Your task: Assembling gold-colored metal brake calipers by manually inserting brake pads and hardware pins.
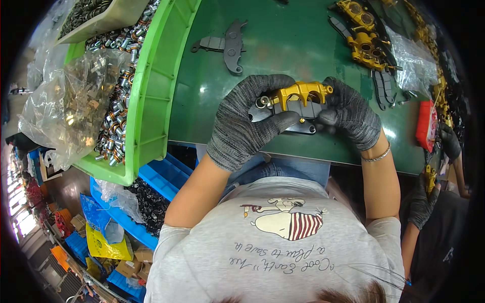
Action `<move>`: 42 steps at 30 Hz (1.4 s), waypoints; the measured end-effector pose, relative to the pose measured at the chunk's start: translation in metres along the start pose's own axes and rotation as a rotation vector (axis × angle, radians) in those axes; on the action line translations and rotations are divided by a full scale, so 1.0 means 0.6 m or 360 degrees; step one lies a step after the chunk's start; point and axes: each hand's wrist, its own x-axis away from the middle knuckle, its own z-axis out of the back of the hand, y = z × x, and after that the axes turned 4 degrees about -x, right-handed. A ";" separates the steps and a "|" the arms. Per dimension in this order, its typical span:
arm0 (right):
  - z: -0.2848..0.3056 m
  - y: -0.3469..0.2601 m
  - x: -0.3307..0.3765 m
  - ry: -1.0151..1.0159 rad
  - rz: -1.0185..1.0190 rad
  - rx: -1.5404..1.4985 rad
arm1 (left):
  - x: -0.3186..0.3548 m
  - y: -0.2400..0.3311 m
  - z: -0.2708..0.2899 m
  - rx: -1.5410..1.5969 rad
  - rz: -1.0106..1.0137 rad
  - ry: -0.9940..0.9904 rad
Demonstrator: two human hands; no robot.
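Note:
A gold brake caliper (302, 92) with grey pads and a dark bracket is held between both hands, just over the near edge of the green table. Wearing a grey knitted glove, my left hand (246, 118) grips its left end, the thumb lying across the front. My right hand (352, 112), gloved alike, closes on the right end, with its thumb and fingertips at the bracket. Two loose brake pads (230, 46) lie on the table beyond my left hand. The fingers partly hide the caliper's ends.
To the left stands a green crate (151, 91) of metal bolts, with a clear bag (81, 101) of small parts on top. More gold calipers (366, 40) lie at the far right, near a red box (427, 125). A co-worker's gloved hands (423, 202) work at the right edge.

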 end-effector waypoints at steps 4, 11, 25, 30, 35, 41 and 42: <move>-0.007 0.001 -0.001 -0.0011 -0.0035 -0.0010 | 0.000 -0.003 -0.002 0.0128 0.0086 0.0000; -0.019 0.011 -0.005 0.0177 0.0252 0.0152 | -0.003 0.007 -0.002 0.0205 0.0220 -0.0009; 0.010 -0.126 -0.047 -0.0300 0.0308 0.1435 | 0.014 -0.015 0.015 0.0147 -0.0022 0.0068; -0.073 -0.118 -0.199 0.0064 0.1514 0.2327 | 0.017 -0.020 0.022 0.0116 -0.0128 0.0010; -0.117 -0.128 -0.212 -0.0131 0.1684 0.2939 | 0.016 -0.020 0.033 0.0054 -0.0198 -0.0036; -0.037 -0.104 -0.126 0.0197 0.0880 0.1881 | 0.015 -0.018 0.030 0.0260 -0.0121 -0.0058; -0.018 -0.083 -0.116 0.0444 0.0874 0.1249 | 0.015 -0.019 0.030 0.0283 -0.0085 -0.0052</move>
